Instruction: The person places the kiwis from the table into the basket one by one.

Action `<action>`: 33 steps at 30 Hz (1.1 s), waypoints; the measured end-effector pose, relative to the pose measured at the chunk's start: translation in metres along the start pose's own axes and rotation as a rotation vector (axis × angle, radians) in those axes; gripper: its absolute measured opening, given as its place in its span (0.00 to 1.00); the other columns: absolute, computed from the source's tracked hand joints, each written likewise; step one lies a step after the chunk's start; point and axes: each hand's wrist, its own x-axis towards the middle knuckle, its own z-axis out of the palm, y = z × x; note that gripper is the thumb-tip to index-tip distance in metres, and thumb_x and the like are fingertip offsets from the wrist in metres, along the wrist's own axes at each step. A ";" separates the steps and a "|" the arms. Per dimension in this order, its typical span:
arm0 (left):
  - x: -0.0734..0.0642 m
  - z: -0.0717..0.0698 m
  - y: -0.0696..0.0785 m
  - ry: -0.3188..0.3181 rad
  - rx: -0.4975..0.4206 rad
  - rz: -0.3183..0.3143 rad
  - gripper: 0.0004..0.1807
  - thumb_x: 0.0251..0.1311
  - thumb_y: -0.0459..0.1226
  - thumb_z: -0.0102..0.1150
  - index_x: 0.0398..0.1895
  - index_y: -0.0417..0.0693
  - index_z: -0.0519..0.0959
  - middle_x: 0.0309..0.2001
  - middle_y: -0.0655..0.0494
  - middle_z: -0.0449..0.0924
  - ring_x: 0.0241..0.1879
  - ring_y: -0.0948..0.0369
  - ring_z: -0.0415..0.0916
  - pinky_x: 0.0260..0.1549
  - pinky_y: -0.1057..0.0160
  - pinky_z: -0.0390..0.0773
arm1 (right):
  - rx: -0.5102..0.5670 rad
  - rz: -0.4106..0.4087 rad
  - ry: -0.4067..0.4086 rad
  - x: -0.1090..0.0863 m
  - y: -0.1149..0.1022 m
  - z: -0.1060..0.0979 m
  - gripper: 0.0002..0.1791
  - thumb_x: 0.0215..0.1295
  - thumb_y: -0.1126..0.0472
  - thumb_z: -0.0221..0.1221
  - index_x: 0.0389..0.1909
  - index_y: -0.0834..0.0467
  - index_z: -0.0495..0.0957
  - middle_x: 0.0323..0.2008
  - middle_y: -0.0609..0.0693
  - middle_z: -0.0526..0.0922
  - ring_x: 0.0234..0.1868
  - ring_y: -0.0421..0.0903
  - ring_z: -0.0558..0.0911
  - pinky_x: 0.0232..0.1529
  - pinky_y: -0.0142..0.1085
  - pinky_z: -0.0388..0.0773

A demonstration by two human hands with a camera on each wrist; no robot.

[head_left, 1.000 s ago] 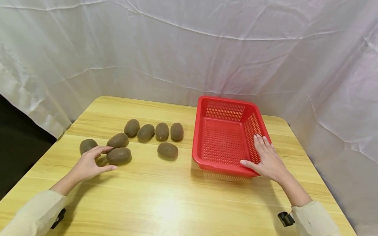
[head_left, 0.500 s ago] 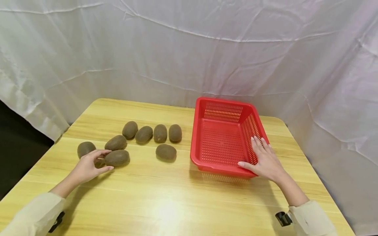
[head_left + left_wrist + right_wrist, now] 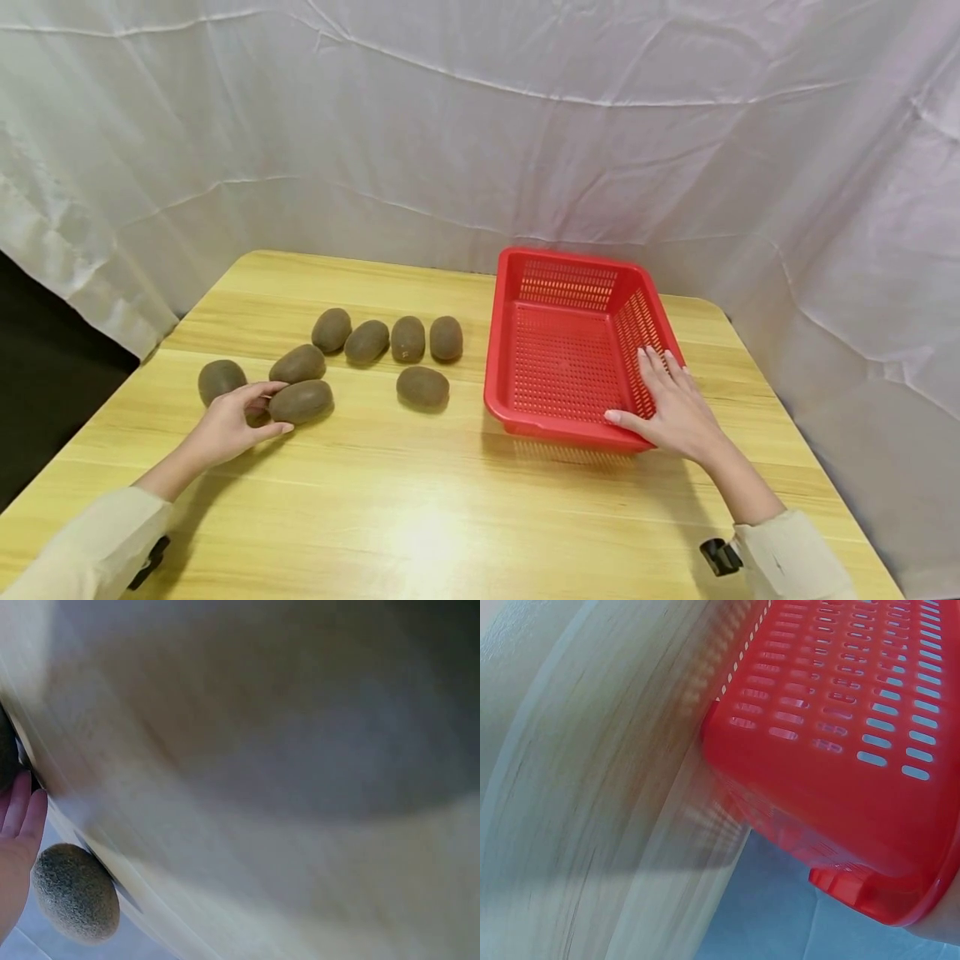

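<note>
My left hand (image 3: 228, 427) is at the left end of a brown kiwi (image 3: 302, 402), fingertips on its far side and thumb along its near side. Another kiwi (image 3: 257, 413) shows partly behind those fingers. Just beyond lies one more kiwi (image 3: 297, 364). In the left wrist view, a fuzzy kiwi (image 3: 76, 894) sits below the hand (image 3: 16, 832). My right hand (image 3: 678, 410) rests on the near right corner of a red plastic basket (image 3: 566, 429), fingers straight over the right wall, thumb on the near rim. The right wrist view shows the basket's slotted outer side (image 3: 810, 772).
Several more kiwis stand in a loose row, from one kiwi (image 3: 332, 331) to another kiwi (image 3: 446, 338) near the basket. A separate kiwi (image 3: 423, 388) lies in front of them. The wooden table (image 3: 360, 508) ends at a white curtain (image 3: 420, 142) behind.
The left thumb and fingers have closed in on the kiwi's left end. My right hand keeps its place on the basket. The head view has shifted slightly.
</note>
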 end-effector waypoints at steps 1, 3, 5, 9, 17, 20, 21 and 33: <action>0.000 0.000 0.000 -0.004 -0.003 -0.002 0.30 0.42 0.35 0.72 0.50 0.34 0.74 0.40 0.41 0.81 0.35 0.50 0.81 0.31 0.68 0.81 | 0.000 0.001 0.002 0.000 0.000 0.000 0.58 0.52 0.33 0.57 0.71 0.67 0.43 0.71 0.68 0.45 0.71 0.67 0.42 0.68 0.62 0.41; 0.001 0.000 0.002 -0.009 -0.009 -0.009 0.30 0.42 0.35 0.72 0.50 0.34 0.74 0.40 0.40 0.81 0.34 0.50 0.81 0.31 0.68 0.80 | 0.001 -0.001 0.005 0.000 0.000 0.000 0.58 0.53 0.33 0.57 0.71 0.67 0.43 0.71 0.68 0.46 0.71 0.67 0.42 0.67 0.62 0.41; 0.001 0.001 0.003 -0.015 -0.013 -0.017 0.30 0.42 0.36 0.72 0.51 0.33 0.74 0.40 0.40 0.81 0.34 0.50 0.81 0.30 0.68 0.80 | 0.002 -0.002 0.006 0.000 0.000 0.000 0.58 0.53 0.33 0.57 0.71 0.67 0.43 0.71 0.68 0.46 0.71 0.67 0.42 0.67 0.62 0.41; 0.002 0.001 0.007 -0.022 -0.018 -0.034 0.29 0.43 0.37 0.72 0.50 0.33 0.75 0.39 0.42 0.81 0.33 0.53 0.81 0.30 0.69 0.80 | 0.002 0.002 0.005 0.000 -0.001 0.000 0.59 0.52 0.33 0.57 0.71 0.67 0.43 0.71 0.68 0.46 0.71 0.67 0.42 0.68 0.62 0.41; 0.004 0.002 0.011 -0.032 -0.014 -0.060 0.27 0.43 0.37 0.72 0.47 0.34 0.76 0.36 0.45 0.82 0.32 0.54 0.81 0.30 0.68 0.80 | 0.003 0.010 -0.009 0.001 -0.002 -0.001 0.61 0.51 0.32 0.57 0.70 0.70 0.42 0.71 0.69 0.46 0.71 0.66 0.43 0.67 0.62 0.42; 0.004 0.002 0.012 -0.038 -0.003 -0.074 0.26 0.43 0.38 0.72 0.46 0.34 0.76 0.34 0.46 0.82 0.32 0.54 0.81 0.29 0.68 0.79 | 0.001 0.018 -0.019 0.001 -0.002 -0.002 0.62 0.50 0.32 0.57 0.70 0.70 0.41 0.71 0.69 0.45 0.71 0.66 0.44 0.68 0.62 0.42; 0.004 0.002 0.012 -0.038 -0.002 -0.076 0.26 0.43 0.38 0.72 0.46 0.34 0.76 0.33 0.47 0.82 0.32 0.55 0.81 0.29 0.68 0.79 | -0.001 0.020 -0.022 0.001 -0.002 -0.002 0.62 0.50 0.31 0.57 0.70 0.70 0.41 0.71 0.69 0.45 0.71 0.66 0.44 0.68 0.62 0.42; 0.006 0.004 0.014 -0.046 -0.026 -0.078 0.25 0.45 0.38 0.71 0.45 0.34 0.78 0.33 0.48 0.83 0.30 0.61 0.81 0.28 0.70 0.79 | -0.006 0.036 -0.044 0.003 -0.002 -0.001 0.63 0.49 0.30 0.57 0.70 0.71 0.41 0.71 0.69 0.45 0.70 0.67 0.43 0.68 0.61 0.42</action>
